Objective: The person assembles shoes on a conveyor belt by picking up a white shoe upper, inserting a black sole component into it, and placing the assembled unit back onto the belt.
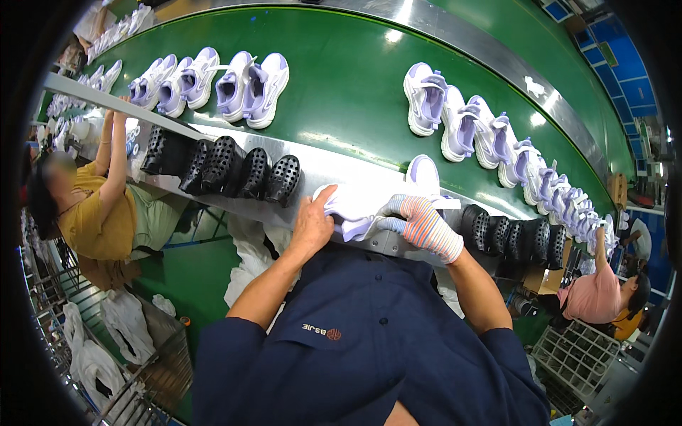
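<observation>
Likeliest mishap: dropping the white-and-lilac shoe (353, 201) off the near edge of the metal table (328, 162), through a loosened grip at either end so close to that edge. Also possible, as a judgement: smudging or creasing the pale upper, from bare skin at the left end or too hard a pinch at the right. Just beyond the held shoe and to its right, exposed to a knock from any careless sideways swing: a second pale shoe (423, 170). Well apart from the held shoe, and so less at risk of toppling: black perforated forms to its left (222, 165) and more black perforated forms to its right (497, 236).

Left hand (315, 221): bare, curled narrowly round the left end of the held shoe, far from spread. Right hand (420, 224): in a striped knit glove (439, 234), bent nearly closed at the opposite end of the shoe, seemingly pinching an edge between thumb and fingers. Impossible to tell the firmness of that pinch, with the contact partly hidden. Held up between both hands, not left standing alone. Nearer than the shoe: a dark shirt (341, 298). Beyond it: a green belt (341, 92).
</observation>
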Tool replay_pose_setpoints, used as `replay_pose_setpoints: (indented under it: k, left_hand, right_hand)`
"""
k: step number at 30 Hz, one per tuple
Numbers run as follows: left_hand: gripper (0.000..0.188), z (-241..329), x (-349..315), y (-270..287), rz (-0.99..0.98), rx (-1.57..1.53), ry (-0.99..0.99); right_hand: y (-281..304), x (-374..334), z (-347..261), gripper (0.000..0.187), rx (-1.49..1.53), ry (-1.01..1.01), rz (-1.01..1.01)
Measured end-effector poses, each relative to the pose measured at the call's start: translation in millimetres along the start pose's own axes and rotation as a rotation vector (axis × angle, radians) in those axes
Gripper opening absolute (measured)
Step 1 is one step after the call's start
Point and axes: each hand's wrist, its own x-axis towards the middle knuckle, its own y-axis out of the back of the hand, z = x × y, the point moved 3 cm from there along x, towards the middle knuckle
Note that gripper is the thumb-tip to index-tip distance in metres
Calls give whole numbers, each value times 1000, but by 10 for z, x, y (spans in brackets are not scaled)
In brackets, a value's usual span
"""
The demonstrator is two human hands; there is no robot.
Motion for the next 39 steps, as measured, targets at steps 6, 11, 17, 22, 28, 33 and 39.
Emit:
replay_pose_setpoints:
  k: [6,11,17,22,28,33,39]
  left_hand:
    - [75,203,-65,251,40,125,-264]
    - [74,261,-50,341,45,173,-387]
    - [75,260,-44,297,-43,225,-389]
    - [75,320,-100,281,-80,233,-405]
    - [72,390,-182,273,-110,210,-379]
    - [67,77,-122,150,-200,131,-121]
    - [62,-276,-167,-155,-180,-369,505]
  right_hand:
    - [-148,81,50,21,-36,31,-32]
    - [-224,158,-41,23,-117,-42,-66]
    - [-340,207,28,26,-82,-81,-79]
    - [-393,203,35,31,-53,-160,-143]
    - [-472,252,54,36,-221,-278,-170]
    - [-568,198,354,34,-381,-251,183]
    - [-43,-688,267,14,-197,-253,723]
